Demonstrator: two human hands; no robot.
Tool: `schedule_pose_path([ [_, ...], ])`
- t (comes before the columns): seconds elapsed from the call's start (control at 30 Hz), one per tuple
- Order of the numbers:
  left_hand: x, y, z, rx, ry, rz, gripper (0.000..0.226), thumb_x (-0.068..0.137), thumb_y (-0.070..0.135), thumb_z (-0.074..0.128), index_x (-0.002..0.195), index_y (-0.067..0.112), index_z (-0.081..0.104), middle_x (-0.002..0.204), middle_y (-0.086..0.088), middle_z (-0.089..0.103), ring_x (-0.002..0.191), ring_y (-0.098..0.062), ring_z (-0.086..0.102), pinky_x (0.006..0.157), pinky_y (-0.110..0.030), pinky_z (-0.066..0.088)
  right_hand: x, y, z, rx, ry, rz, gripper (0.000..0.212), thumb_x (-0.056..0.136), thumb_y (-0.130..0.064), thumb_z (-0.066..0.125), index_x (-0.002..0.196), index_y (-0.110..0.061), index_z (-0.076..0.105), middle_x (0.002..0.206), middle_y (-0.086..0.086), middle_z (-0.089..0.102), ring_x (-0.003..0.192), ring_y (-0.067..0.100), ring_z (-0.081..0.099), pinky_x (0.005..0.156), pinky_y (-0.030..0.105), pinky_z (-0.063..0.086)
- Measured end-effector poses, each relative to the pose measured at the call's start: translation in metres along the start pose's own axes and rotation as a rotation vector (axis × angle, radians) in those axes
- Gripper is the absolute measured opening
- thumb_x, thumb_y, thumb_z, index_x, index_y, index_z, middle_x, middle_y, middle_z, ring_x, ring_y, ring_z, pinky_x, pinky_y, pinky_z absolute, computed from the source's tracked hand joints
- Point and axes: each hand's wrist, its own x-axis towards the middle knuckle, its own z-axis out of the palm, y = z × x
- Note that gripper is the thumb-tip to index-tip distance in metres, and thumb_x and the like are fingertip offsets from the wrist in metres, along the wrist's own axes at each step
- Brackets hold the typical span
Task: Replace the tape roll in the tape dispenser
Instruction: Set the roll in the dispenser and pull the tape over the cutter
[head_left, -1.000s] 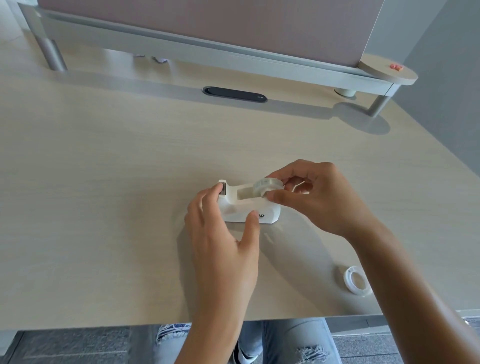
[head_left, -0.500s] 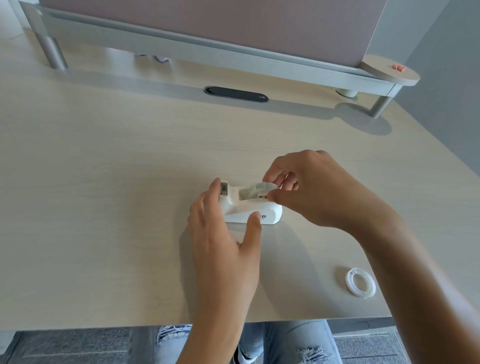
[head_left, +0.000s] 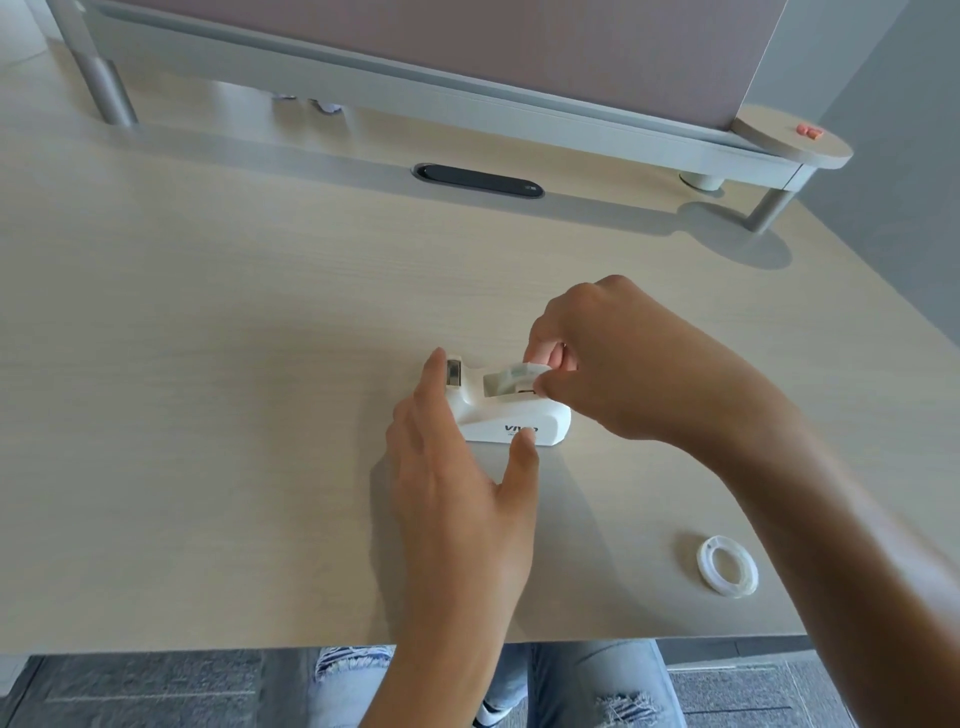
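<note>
A small white tape dispenser (head_left: 540, 422) stands on the pale wooden desk (head_left: 208, 364), cutter end to the left. My left hand (head_left: 457, 478) steadies it, fingers at the cutter end and thumb on its front side. My right hand (head_left: 613, 364) pinches a clear tape roll (head_left: 511, 375) that sits low in the dispenser's well. The roll's right part is hidden by my fingers. A second clear ring of tape (head_left: 727, 565) lies flat on the desk at the right, near the front edge.
A grey raised shelf (head_left: 467, 88) with metal legs runs along the back of the desk, under a partition panel. A black oval cable slot (head_left: 478, 181) lies in front of it. The desk's front edge is close below my wrists.
My right hand has lowered the tape roll from above the dispenser's rear down into its well. My left hand has stayed on the dispenser.
</note>
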Motion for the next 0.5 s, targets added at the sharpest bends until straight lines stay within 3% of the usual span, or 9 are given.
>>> schedule_pose_path([
  [0.23,-0.003,0.001,0.000,0.039,-0.004,-0.015,0.083,0.087,0.042,0.073,0.156,0.040,0.026,0.151,0.015,0.050,0.131,-0.019,0.056,0.097,-0.040,0.052,-0.004,0.000,0.003,-0.008,0.031,-0.038,0.016,0.089,-0.018,0.066,0.093,-0.028,0.079,0.092,-0.002,0.071,0.088,0.021,0.066,0.078,0.037,0.059],
  [0.4,0.000,0.001,0.004,0.076,0.014,0.009,0.089,0.089,0.042,0.073,0.161,0.027,0.022,0.151,0.000,0.050,0.133,-0.024,0.056,0.101,-0.037,0.048,-0.006,0.004,0.002,0.037,0.024,-0.099,0.015,0.092,-0.019,0.068,0.100,-0.023,0.080,0.088,-0.012,0.065,0.079,0.006,0.059,0.074,0.023,0.049],
  [0.5,0.000,-0.003,0.007,0.148,0.022,0.025,0.088,0.091,0.047,0.069,0.160,0.026,0.019,0.150,-0.003,0.047,0.134,-0.028,0.055,0.103,-0.048,0.052,-0.009,0.010,0.000,0.075,0.029,-0.103,0.015,0.090,-0.020,0.070,0.099,-0.024,0.081,0.087,-0.013,0.067,0.074,-0.004,0.058,0.073,0.022,0.051],
])
